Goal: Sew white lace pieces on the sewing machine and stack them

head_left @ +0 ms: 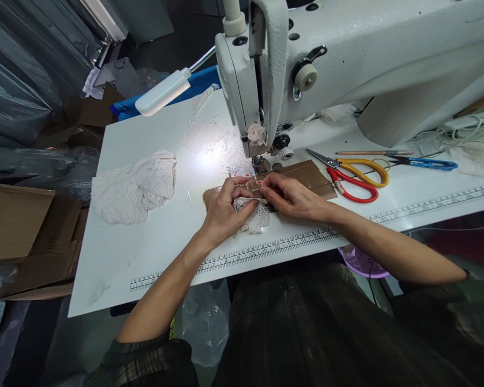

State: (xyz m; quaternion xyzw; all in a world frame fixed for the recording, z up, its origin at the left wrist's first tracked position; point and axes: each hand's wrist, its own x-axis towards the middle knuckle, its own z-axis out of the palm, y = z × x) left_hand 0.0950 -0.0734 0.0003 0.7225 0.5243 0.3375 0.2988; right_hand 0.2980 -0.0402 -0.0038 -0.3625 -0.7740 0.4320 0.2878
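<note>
A small piece of white lace [262,216] is pinched between my two hands, just in front of the sewing machine [242,91]. My left hand [228,207] has thumb and fingers closed on the lace's left part. With fingertips together, my right hand [290,196] grips its right edge. Below the hands the lace hangs over the white table [161,242]. A brown cardboard strip [310,177] lies under the hands and the needle area. The fingers partly hide the lace.
Heaped white lace [137,185] lies at left, with flat lace [205,134] behind under a lamp [165,91]. To the right are red-and-yellow-handled scissors [355,180], a pencil [371,153] and blue-handled snips [427,163]. A printed ruler [234,257] follows the front edge.
</note>
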